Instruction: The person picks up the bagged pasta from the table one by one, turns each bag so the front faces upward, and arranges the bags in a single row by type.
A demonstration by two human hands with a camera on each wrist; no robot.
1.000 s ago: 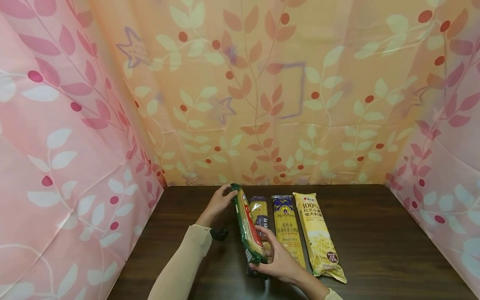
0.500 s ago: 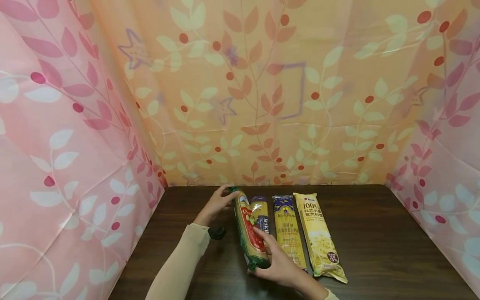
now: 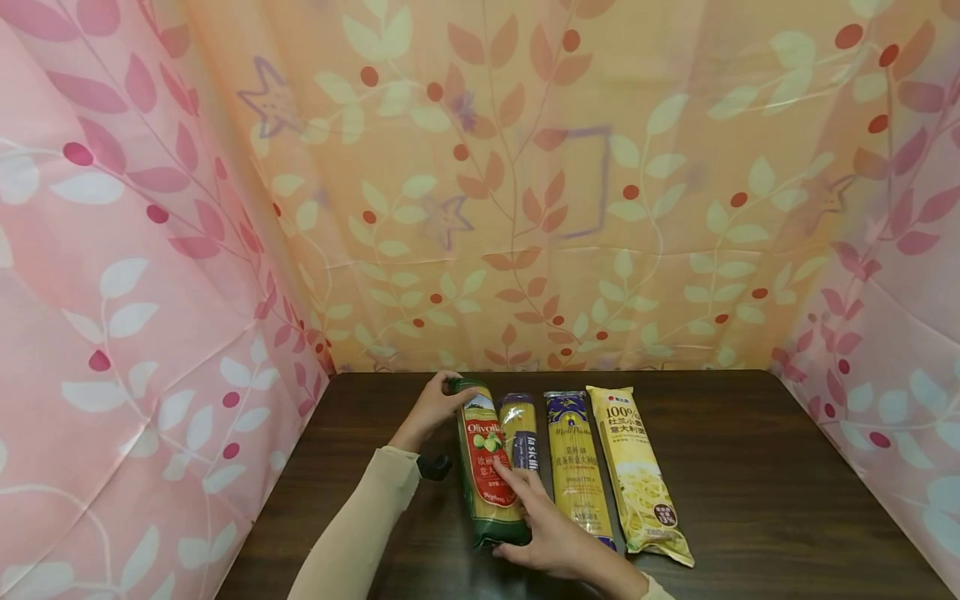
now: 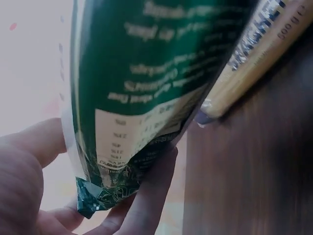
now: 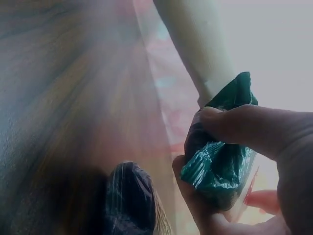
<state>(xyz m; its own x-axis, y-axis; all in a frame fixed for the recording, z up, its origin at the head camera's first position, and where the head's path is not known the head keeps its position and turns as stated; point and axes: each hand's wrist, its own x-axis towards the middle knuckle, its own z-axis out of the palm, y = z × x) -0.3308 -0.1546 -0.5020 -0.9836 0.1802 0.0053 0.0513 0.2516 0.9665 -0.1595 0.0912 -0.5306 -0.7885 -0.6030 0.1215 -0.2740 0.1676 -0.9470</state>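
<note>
A green spaghetti pack point(image 3: 489, 483) with a red label is held by its two ends at the left of a row of pasta packs. My left hand point(image 3: 435, 410) grips its far end, thumb on one side and fingers on the other, as the left wrist view shows around the green back point(image 4: 146, 63). At the near end my right hand point(image 3: 547, 529) holds the crinkled green wrapper point(image 5: 220, 164) between thumb and fingers. Close on its right lies a purple-banded spaghetti pack point(image 3: 521, 421), partly hidden by the green pack and my right hand.
Further right on the dark wooden table point(image 3: 772, 483) lie a blue-topped spaghetti pack point(image 3: 576, 467) and a yellow pasta pack point(image 3: 637, 475), slightly slanted. Patterned curtains point(image 3: 525, 208) stand behind the table and on both sides.
The green pack has rolled from its edge so its red label now faces up, and has shifted slightly left. Both hands have moved with it; the other packs stay put.
</note>
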